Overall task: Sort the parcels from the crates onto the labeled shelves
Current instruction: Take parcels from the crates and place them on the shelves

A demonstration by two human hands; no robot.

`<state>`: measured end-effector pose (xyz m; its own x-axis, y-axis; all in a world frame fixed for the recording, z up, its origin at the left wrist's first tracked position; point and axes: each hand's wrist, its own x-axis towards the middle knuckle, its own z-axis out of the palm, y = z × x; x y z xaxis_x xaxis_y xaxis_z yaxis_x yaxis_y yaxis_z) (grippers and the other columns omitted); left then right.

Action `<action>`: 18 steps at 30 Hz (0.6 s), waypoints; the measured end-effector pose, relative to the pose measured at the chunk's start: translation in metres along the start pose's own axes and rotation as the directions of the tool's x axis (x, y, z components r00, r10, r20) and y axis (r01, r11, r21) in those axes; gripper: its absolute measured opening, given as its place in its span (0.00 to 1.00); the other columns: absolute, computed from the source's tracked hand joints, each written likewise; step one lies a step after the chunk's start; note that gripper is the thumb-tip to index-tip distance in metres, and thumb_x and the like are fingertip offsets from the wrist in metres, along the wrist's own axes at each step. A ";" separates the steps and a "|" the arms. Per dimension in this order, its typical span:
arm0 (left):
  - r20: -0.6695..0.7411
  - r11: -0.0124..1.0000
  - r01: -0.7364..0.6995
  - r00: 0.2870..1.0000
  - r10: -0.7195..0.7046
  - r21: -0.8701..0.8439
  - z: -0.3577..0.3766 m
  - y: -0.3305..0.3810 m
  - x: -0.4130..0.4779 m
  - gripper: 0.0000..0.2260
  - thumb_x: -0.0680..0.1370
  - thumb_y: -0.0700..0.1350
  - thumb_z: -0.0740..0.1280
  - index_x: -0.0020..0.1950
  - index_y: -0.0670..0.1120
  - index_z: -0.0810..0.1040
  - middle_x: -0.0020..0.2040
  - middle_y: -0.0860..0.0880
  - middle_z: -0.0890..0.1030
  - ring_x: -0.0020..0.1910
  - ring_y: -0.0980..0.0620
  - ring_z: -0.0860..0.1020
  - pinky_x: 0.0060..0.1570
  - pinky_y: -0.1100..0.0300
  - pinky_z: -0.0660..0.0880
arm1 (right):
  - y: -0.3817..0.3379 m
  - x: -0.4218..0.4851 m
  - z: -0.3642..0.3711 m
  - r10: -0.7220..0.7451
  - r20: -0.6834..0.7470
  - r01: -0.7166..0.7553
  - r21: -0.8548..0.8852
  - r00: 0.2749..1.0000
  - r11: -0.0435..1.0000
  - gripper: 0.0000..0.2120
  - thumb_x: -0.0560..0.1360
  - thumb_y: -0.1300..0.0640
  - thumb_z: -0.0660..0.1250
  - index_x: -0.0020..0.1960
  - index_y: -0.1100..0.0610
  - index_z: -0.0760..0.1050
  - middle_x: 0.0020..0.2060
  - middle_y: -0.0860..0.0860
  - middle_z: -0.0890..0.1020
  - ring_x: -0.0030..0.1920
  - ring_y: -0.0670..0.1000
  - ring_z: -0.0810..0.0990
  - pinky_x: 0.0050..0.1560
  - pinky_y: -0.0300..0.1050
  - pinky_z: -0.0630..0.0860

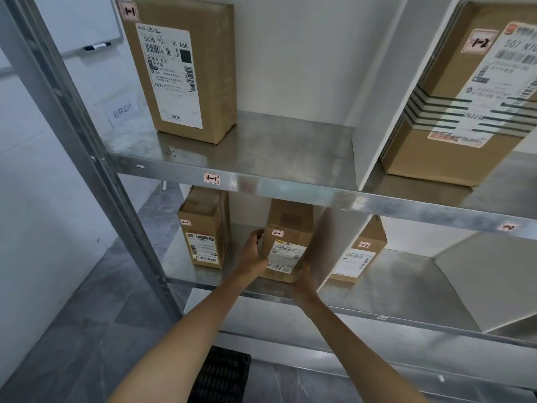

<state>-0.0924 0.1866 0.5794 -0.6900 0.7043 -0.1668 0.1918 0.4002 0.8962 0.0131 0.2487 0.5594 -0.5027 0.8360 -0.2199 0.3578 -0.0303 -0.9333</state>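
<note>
Parcel tagged 2-1 (286, 245) stands upright on lower shelf (180, 271), left compartment, against divider (331, 245). Left hand (254, 251) grasps its left side, right hand (303, 279) its lower right corner. Second 2-1 box (203, 231) stands apart, same compartment.

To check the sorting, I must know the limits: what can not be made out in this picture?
Head view:
- Held parcel: its print is blurred; right hand hides its lower corner.
- Lower right parcel: divider hides its left part.
- 1-2 parcel: cut by the right edge.
- Crate: cut by the bottom edge.
- Lower shelf tag: too small.
</note>
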 end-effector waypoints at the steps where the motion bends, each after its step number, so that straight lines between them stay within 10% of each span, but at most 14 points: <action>1: -0.002 1.000 0.023 1.000 -0.023 -0.004 -0.001 0.002 -0.005 0.34 0.72 0.42 0.73 0.72 0.55 0.59 0.72 0.50 0.67 0.71 0.47 0.66 0.60 0.57 0.72 | -0.002 -0.006 -0.004 0.001 0.019 -0.001 -0.005 1.000 1.000 0.17 0.81 0.51 0.55 0.67 0.58 0.65 0.55 0.49 0.78 0.57 0.52 0.78 0.50 0.37 0.75; 7: -0.095 0.993 0.070 0.992 -0.079 -0.099 -0.012 0.015 -0.043 0.34 0.74 0.41 0.69 0.75 0.50 0.57 0.75 0.48 0.61 0.73 0.45 0.61 0.70 0.48 0.63 | -0.002 -0.036 -0.030 -0.168 0.107 0.182 -0.144 0.980 0.973 0.25 0.77 0.63 0.64 0.70 0.54 0.60 0.60 0.46 0.71 0.61 0.46 0.70 0.49 0.25 0.69; 18: -0.416 0.940 -0.014 0.899 -0.138 -0.340 -0.016 -0.001 -0.205 0.18 0.81 0.47 0.57 0.72 0.47 0.64 0.71 0.49 0.68 0.70 0.50 0.66 0.66 0.59 0.62 | 0.012 -0.134 -0.040 -0.421 0.376 0.506 -0.162 0.825 0.847 0.23 0.81 0.51 0.56 0.74 0.54 0.57 0.72 0.51 0.66 0.70 0.52 0.67 0.66 0.44 0.66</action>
<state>0.0377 0.0320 0.6198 -0.9370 0.3340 -0.1021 -0.0478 0.1668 0.9848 0.1159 0.1579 0.5890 -0.8614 0.4969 0.1052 0.1761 0.4864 -0.8558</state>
